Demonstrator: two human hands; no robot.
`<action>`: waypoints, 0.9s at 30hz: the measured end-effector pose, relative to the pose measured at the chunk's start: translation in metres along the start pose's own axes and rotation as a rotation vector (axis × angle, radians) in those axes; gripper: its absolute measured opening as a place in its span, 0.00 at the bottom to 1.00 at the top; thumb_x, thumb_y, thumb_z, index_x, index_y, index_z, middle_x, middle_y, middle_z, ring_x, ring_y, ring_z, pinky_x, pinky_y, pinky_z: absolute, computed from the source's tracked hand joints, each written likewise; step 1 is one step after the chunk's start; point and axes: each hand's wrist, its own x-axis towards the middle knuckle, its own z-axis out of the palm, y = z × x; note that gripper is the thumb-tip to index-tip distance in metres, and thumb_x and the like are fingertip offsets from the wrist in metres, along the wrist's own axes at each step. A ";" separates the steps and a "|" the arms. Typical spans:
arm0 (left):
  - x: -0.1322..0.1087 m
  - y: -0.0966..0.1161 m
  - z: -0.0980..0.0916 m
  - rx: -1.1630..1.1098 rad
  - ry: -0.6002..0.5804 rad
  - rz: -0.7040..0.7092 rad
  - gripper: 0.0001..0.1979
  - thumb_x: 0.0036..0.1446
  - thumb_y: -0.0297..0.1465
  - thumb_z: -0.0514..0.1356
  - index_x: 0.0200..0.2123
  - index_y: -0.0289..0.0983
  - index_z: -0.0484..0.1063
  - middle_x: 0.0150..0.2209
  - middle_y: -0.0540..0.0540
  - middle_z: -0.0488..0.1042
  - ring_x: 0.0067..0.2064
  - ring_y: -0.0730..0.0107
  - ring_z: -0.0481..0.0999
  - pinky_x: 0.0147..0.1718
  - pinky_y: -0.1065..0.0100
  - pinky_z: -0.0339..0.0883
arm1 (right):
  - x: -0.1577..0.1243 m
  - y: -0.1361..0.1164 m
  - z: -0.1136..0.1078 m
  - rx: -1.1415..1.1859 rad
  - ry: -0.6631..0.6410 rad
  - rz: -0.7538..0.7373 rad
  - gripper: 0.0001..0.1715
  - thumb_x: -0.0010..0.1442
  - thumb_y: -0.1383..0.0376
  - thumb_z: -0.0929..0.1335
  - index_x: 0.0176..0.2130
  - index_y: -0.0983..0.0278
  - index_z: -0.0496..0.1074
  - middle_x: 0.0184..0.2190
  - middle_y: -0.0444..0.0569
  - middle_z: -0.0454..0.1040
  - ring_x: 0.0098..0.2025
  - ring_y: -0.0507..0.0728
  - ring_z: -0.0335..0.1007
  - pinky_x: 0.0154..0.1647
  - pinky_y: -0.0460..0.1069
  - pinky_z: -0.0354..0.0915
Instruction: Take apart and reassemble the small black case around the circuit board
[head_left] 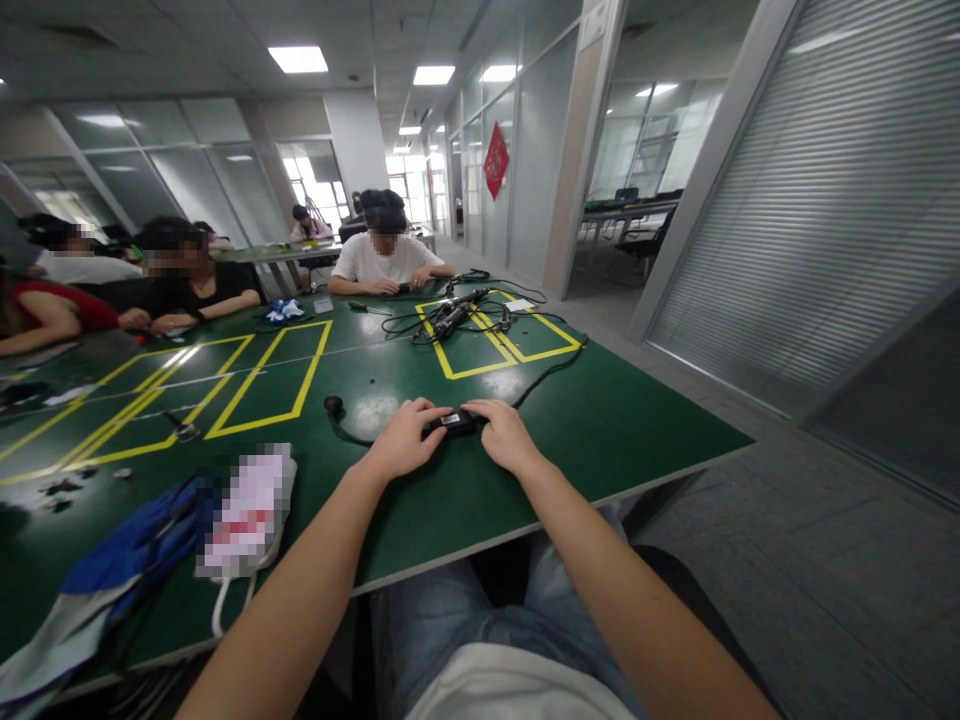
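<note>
Head view, near to far: by your left forearm you've got a pale, pixelated slab with a white strap (247, 510), and beyond its left side a blue-and-grey fabric item (127, 565), glove-like, can't confirm. Both sit on the green-topped table (435, 525), outboard of your left arm.

Key relation: the black rectangular box with a white label (455, 421) lies between your hands, long axis roughly left-right, across your body. Neither hand is nearer; each touches one end. Your left hand (403, 440) is partly closed on the left end, fingers far side, thumb near side. Your right hand (508, 434) is curled onto the right end, likewise partly closed. Can't tell if the box is lifted. Your fingers hide both cable joins.

Left of your left hand: black cable plug (334, 406), its lead running in toward that hand. Black cable (551, 368) runs from beside your right hand, away and right.

Farther: tangled black cable-and-device pile (456, 320) over yellow tape outlines (480, 372). Beyond it, co-worker in white shirt (381, 265), seated at the far edge.
</note>
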 end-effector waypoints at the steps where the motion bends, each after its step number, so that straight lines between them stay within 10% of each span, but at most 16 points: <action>1: 0.000 0.000 0.000 0.004 0.006 -0.001 0.21 0.67 0.34 0.60 0.61 0.38 0.79 0.50 0.38 0.78 0.52 0.52 0.76 0.57 0.52 0.70 | 0.000 0.000 0.000 -0.006 0.005 0.001 0.39 0.53 0.82 0.60 0.54 0.59 0.83 0.57 0.49 0.81 0.62 0.60 0.74 0.71 0.58 0.64; 14: 0.003 -0.005 0.004 -0.005 -0.009 -0.005 0.19 0.67 0.38 0.63 0.58 0.40 0.81 0.44 0.40 0.79 0.48 0.55 0.78 0.52 0.55 0.73 | 0.003 -0.015 -0.003 -0.114 -0.054 0.118 0.09 0.71 0.61 0.69 0.48 0.59 0.79 0.48 0.51 0.82 0.56 0.63 0.74 0.60 0.58 0.63; 27: 0.002 0.007 0.008 0.021 -0.005 -0.059 0.20 0.65 0.38 0.64 0.58 0.40 0.79 0.46 0.42 0.77 0.48 0.56 0.78 0.53 0.57 0.73 | -0.008 -0.033 -0.008 -0.226 0.001 -0.018 0.11 0.71 0.67 0.64 0.49 0.60 0.75 0.53 0.56 0.79 0.59 0.66 0.68 0.60 0.61 0.59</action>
